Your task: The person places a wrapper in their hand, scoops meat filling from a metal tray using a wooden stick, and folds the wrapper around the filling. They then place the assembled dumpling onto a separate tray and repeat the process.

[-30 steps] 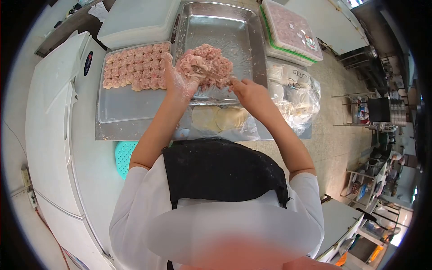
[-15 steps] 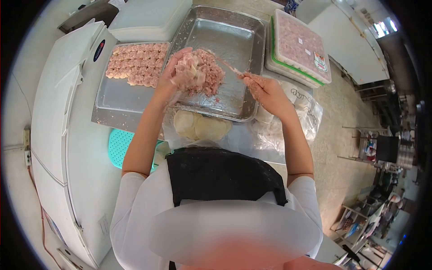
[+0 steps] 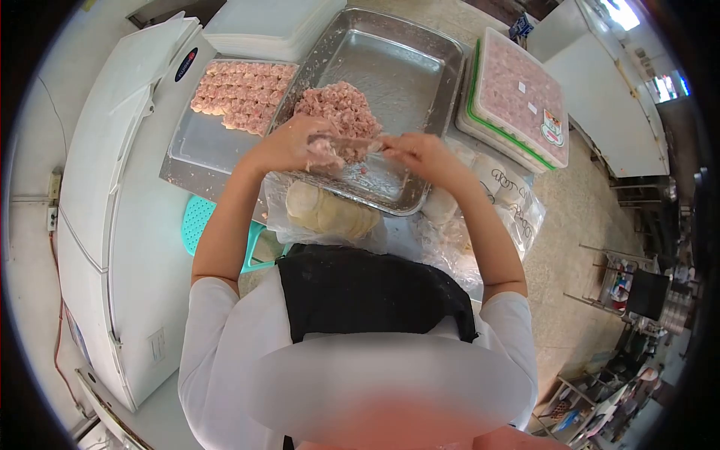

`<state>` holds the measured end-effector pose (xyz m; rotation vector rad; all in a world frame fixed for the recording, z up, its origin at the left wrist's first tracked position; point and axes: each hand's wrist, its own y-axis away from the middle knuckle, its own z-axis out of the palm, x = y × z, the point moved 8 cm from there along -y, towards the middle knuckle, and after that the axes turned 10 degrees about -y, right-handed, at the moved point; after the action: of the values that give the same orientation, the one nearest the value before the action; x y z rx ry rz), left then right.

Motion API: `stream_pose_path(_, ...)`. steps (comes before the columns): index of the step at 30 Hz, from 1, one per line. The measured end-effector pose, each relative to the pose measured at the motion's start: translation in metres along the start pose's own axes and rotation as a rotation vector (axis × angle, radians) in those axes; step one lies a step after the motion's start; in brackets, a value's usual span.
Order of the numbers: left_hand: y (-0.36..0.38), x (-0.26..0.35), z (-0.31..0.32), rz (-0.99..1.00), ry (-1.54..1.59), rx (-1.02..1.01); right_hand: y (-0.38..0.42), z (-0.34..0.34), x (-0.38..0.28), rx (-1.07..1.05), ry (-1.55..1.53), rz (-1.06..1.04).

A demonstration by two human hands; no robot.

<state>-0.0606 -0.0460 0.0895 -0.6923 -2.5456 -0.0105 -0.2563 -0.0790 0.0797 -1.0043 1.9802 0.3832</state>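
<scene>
My left hand [image 3: 289, 144] is curled round a meat-filled dumpling [image 3: 324, 155] over the near left edge of the metal tray; motion blurs its outline. From the right, my right hand [image 3: 424, 156] grips a thin spatula [image 3: 358, 144], whose meat-smeared blade lies across the dumpling. A mound of minced meat [image 3: 339, 109] sits in the left part of the metal tray [image 3: 442, 94], just beyond my left hand. Below the tray, round yellowish wrappers [image 3: 330, 211] lie overlapping on plastic.
Rows of finished dumplings [image 3: 244, 94] fill the far part of a flat tray [image 3: 206, 142] at left. Stacked white lids [image 3: 274, 26] stand behind it. On the right are a lidded box of meat [image 3: 517, 90] and bagged wrappers [image 3: 510, 195]. A turquoise stool [image 3: 199, 225] stands below.
My right hand has moved left and brought the spatula to the dumpling. My left hand has turned and lowered towards the tray's near edge. The whole view has shifted slightly.
</scene>
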Motion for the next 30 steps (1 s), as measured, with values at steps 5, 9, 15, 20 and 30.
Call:
stream_pose_path(5,0.005,-0.071,0.032,-0.357,0.365,0.096,0.003,-0.002,-0.021,0.166,0.355,0.098)
stream_pose_path(9,-0.001,-0.053,0.024,-0.334,0.072,-0.117,0.012,0.021,0.028,0.074,0.419,0.211)
stream_pose_path(15,0.028,-0.031,-0.025,-0.222,0.145,0.229,0.037,-0.008,-0.021,0.155,0.291,0.256)
stream_pose_path(20,0.026,-0.029,-0.012,0.199,0.261,0.056,0.013,0.039,-0.073,0.212,0.068,-0.044)
stream_pose_path(30,0.071,-0.076,-0.057,-0.036,0.355,-0.093,-0.027,0.065,-0.155,0.287,0.545,0.139)
